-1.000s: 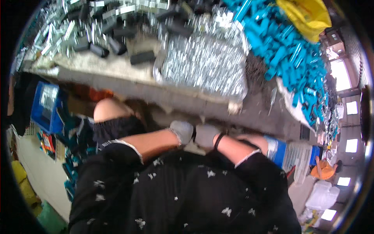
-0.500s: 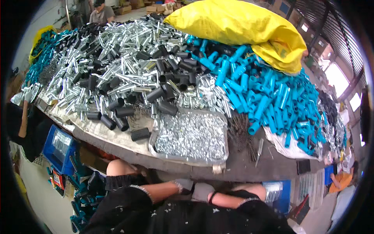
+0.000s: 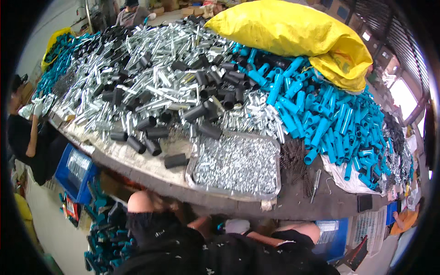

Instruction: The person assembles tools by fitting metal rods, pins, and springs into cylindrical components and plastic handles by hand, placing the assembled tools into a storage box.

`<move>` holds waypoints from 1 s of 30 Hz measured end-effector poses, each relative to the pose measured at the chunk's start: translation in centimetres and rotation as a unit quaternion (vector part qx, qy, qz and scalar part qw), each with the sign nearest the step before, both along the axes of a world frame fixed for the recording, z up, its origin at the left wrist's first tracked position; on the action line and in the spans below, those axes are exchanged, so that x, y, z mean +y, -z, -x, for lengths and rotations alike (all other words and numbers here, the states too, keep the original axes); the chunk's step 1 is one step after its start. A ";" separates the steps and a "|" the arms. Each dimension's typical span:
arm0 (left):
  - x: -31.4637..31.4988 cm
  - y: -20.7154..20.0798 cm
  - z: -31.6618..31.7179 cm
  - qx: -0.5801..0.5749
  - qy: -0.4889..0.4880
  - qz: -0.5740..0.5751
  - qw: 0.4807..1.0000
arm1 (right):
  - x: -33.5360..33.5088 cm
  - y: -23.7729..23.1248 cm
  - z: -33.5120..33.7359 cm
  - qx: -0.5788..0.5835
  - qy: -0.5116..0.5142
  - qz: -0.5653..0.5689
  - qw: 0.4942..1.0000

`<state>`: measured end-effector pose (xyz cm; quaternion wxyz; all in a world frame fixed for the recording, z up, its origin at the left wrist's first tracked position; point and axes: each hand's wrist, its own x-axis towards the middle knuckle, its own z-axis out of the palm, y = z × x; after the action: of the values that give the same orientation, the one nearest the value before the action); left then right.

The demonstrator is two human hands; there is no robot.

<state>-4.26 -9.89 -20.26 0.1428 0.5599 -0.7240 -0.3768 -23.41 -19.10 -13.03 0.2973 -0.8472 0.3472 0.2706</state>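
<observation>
My right hand (image 3: pixel 237 226), in a pale grey glove, is low in front of me, below the table's near edge. Its back shows; the fingers are hidden. Next to it, on the left, is a small teal spot on something dark (image 3: pixel 221 226), too small to name. Of my left arm only the bare forearm (image 3: pixel 200 224) shows, running into shadow where that hand is lost. Just beyond, on the table, a shallow clear tray (image 3: pixel 278 176) is full of small shiny metal pieces (image 3: pixel 236 165).
Heaps of silver metal tubes (image 3: pixel 158 80), black sleeves (image 3: pixel 195 113) and teal tubes (image 3: pixel 321 123) cover the table. A yellow sack (image 3: pixel 284 27) lies behind. Blue bins (image 3: pixel 68 183) and teal-and-black pieces (image 3: pixel 107 243) stand low by my legs. Other people (image 3: pixel 23 133) work left, far and right.
The view has shifted, so the table sits farther right in it. My gloved hands were side by side; now my left hand has dropped from sight. The person at the left shows more.
</observation>
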 end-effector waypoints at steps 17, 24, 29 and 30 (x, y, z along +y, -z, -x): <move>-0.8 -0.1 1.8 0.160 -0.051 0.075 0.983 | 0.3 1.7 2.7 -0.273 0.040 0.031 0.961; -3.8 -0.9 2.4 0.088 0.028 -0.017 0.996 | -0.4 7.1 2.3 -0.151 0.092 -0.005 0.984; -3.9 -0.7 2.7 0.034 0.105 -0.030 0.994 | 0.8 10.8 2.6 -0.197 0.052 -0.066 0.977; -4.1 -0.7 3.1 0.015 0.123 -0.034 0.992 | 0.9 8.9 2.1 -0.144 0.064 -0.006 0.987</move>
<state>-7.34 -14.01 -19.59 0.0875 0.4654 -0.7719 -0.4243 -25.48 -18.17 -21.92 0.3660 -0.8517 0.3525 0.1283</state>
